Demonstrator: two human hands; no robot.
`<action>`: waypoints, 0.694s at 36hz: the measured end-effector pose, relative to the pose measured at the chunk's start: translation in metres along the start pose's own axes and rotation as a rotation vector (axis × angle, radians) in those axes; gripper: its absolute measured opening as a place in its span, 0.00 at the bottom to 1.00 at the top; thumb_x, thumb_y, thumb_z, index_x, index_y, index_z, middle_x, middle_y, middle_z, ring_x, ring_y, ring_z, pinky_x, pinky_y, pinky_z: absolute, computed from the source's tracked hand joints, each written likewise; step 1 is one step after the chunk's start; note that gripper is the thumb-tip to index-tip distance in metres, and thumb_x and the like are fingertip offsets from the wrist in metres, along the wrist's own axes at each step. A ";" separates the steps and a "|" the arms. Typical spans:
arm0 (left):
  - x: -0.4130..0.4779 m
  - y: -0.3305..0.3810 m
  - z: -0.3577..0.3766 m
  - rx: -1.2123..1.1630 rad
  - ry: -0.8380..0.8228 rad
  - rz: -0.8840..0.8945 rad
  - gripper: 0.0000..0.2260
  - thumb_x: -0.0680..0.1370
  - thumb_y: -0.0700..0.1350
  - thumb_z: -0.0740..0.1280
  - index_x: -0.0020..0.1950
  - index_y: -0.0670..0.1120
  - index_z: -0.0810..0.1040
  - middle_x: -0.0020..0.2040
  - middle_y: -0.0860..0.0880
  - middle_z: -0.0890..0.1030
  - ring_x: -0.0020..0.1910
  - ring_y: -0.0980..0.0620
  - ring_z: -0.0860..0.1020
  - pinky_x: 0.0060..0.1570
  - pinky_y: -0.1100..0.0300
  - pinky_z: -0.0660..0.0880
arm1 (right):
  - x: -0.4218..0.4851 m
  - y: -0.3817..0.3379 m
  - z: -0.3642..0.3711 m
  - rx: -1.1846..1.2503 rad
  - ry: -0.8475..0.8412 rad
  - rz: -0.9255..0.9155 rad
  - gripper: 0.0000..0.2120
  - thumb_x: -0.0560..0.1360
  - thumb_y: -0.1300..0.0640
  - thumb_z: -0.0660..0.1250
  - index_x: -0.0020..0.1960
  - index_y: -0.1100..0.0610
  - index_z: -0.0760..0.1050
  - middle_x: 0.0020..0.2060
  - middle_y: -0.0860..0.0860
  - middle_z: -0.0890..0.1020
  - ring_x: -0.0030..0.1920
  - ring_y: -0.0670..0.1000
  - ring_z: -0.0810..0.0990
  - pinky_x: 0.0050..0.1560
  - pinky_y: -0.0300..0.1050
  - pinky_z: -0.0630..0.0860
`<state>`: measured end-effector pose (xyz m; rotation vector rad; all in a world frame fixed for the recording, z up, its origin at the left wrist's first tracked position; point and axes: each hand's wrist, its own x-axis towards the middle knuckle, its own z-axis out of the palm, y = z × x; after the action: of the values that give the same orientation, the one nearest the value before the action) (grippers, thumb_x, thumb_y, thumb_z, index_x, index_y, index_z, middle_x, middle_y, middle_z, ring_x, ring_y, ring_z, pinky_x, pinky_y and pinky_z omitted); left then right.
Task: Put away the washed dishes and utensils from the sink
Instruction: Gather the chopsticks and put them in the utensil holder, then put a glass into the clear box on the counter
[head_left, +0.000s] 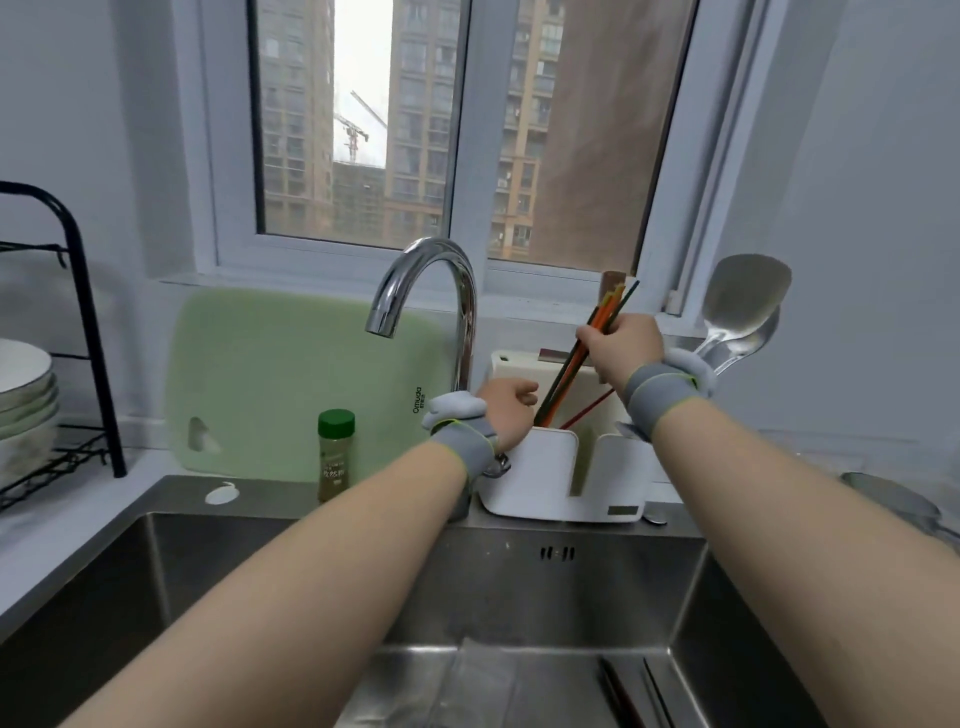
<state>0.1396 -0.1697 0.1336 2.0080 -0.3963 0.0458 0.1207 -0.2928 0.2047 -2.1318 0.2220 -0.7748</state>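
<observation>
My right hand (621, 345) grips a bundle of coloured chopsticks (571, 364) above the white utensil holder (545, 478) behind the sink. The chopsticks slant down to the left, with their lower tips inside the holder's left slot. A single red chopstick (589, 409) leans in the same slot. My left hand (506, 410) rests against the holder's left top edge with its fingers curled; I cannot tell whether it holds the rim. More utensils (631, 691) lie at the bottom of the steel sink (519, 587).
A chrome tap (431, 291) arches just left of my hands. Behind it leans a green cutting board (291, 384), with a green-capped spice bottle (336, 452) in front. Bowls (26, 405) sit in a black rack at left. A metal spatula and ladle (743, 317) stand at right.
</observation>
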 end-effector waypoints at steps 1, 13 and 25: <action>0.000 -0.001 0.001 -0.001 -0.009 -0.003 0.22 0.76 0.29 0.54 0.69 0.38 0.70 0.65 0.40 0.76 0.67 0.45 0.72 0.65 0.63 0.65 | -0.002 0.004 0.004 -0.006 -0.011 0.016 0.09 0.74 0.55 0.66 0.37 0.58 0.75 0.35 0.57 0.79 0.38 0.58 0.79 0.49 0.53 0.79; -0.013 0.005 0.009 0.348 -0.068 0.069 0.21 0.77 0.35 0.56 0.69 0.46 0.71 0.66 0.45 0.75 0.66 0.46 0.73 0.65 0.60 0.68 | -0.007 0.036 0.023 0.048 -0.169 0.188 0.11 0.70 0.57 0.72 0.39 0.66 0.77 0.32 0.60 0.82 0.37 0.61 0.83 0.46 0.59 0.81; -0.024 0.009 0.006 0.518 -0.080 0.086 0.21 0.79 0.40 0.57 0.73 0.47 0.65 0.71 0.46 0.69 0.70 0.46 0.68 0.70 0.58 0.64 | -0.025 0.028 -0.014 -0.170 0.018 0.082 0.24 0.71 0.54 0.70 0.62 0.58 0.65 0.52 0.60 0.79 0.48 0.63 0.81 0.50 0.59 0.79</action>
<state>0.1133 -0.1719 0.1338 2.5069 -0.5654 0.1327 0.0953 -0.3097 0.1781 -2.2595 0.3950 -0.7502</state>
